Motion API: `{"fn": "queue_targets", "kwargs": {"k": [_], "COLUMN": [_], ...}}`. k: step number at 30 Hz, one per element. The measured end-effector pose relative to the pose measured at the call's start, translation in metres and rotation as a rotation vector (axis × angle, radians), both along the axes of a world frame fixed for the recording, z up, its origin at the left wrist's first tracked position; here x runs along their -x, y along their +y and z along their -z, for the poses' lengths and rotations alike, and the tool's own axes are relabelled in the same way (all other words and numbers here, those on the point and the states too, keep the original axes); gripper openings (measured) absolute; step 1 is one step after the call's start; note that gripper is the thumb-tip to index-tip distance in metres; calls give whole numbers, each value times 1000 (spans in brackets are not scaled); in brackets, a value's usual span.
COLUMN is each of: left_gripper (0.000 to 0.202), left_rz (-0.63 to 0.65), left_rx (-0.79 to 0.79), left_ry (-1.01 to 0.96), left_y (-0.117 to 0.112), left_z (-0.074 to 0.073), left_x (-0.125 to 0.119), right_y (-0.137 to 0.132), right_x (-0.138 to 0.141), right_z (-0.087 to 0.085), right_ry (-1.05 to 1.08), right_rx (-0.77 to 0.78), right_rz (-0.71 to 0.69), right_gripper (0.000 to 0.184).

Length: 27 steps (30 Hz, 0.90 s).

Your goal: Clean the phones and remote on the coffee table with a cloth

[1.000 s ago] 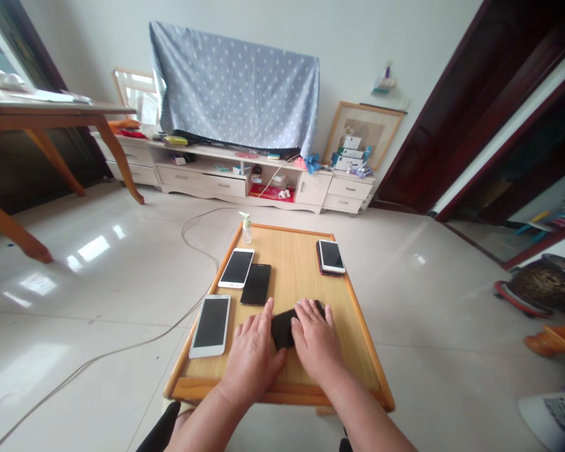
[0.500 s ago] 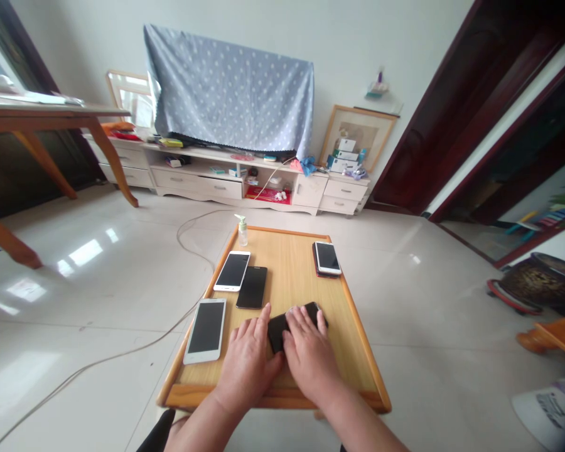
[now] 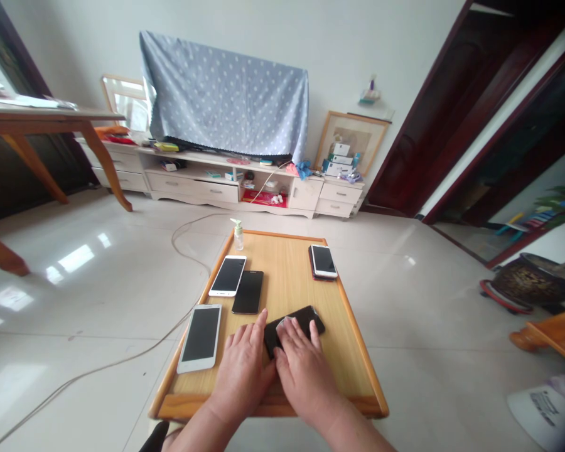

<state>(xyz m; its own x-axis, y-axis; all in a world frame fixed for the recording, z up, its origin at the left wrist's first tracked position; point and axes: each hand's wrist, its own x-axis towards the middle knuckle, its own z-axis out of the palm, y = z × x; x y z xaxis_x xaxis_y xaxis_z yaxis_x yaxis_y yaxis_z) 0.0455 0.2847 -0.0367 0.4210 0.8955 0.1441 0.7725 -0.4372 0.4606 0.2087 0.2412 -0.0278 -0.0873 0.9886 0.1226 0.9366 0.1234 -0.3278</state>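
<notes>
Floor: glossy white tile [image 3: 75,383], shining with window reflections.
Cabinet: long, low white cabinet [image 3: 193,191] with drawers, against the far wall, cluttered with small boxes and papers.
Cloth: pale blue polka-dot cloth [image 3: 223,94], draped over something flat above the cabinet, its hem scalloped.
Table: brown wooden table [image 3: 37,113] with tapered legs, at far left.
Counter: smooth, pale wood board [image 3: 287,270] with a raised orange-brown rim, in front of the person.
Left hand [image 3: 242,376]: palm down on the bare wood, fingers spread and flat, holding nothing, its thumb side against the black phone.
Right hand [image 3: 306,376]: palm down on the phone, fingers wide apart and flat, not wrapped around it.
Black phone [image 3: 304,319]: glossy, round-cornered, lying tilted across the near right part of the counter; the right hand hides much of it.
Other phones: two white phones [image 3: 199,339] and [image 3: 227,276], a black phone [image 3: 247,292] beside them, and a white phone [image 3: 322,262] on a dark red one.
Bottle: small clear pump bottle [image 3: 238,235] with a white pump, at the far rim.
Cable: thin pale cable [image 3: 183,248], looping across the floor.
</notes>
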Motion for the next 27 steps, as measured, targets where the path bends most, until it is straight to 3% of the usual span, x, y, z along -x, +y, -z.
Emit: {"fn": "queue_targets", "kwargs": {"k": [2, 6, 8, 14, 22, 27], "left_gripper": [79, 86, 85, 80, 85, 87], "left_rz": [4, 6, 1, 3, -1, -7], "left_rx": [-1, -5, -1, 6, -13, -21], "left_ry": [0, 1, 2, -6, 4, 3], "left_y": [0, 0, 0, 1, 1, 1], "left_z": [0, 0, -1, 0, 1, 3], "left_x": [0, 0, 0, -1, -2, -3], "right_y": [-1, 6, 6, -13, -9, -25], "right_x": [-4, -26, -28, -7, -41, -23], "right_z": [-2, 0, 2, 2, 1, 1], "right_ry": [3, -75, -95, -11, -126, -52], "right_rx": [-4, -6, -7, 11, 25, 16], "right_rz": [5, 179, 201, 6, 208, 20], "right_gripper": [48, 50, 52, 50, 53, 50]}}
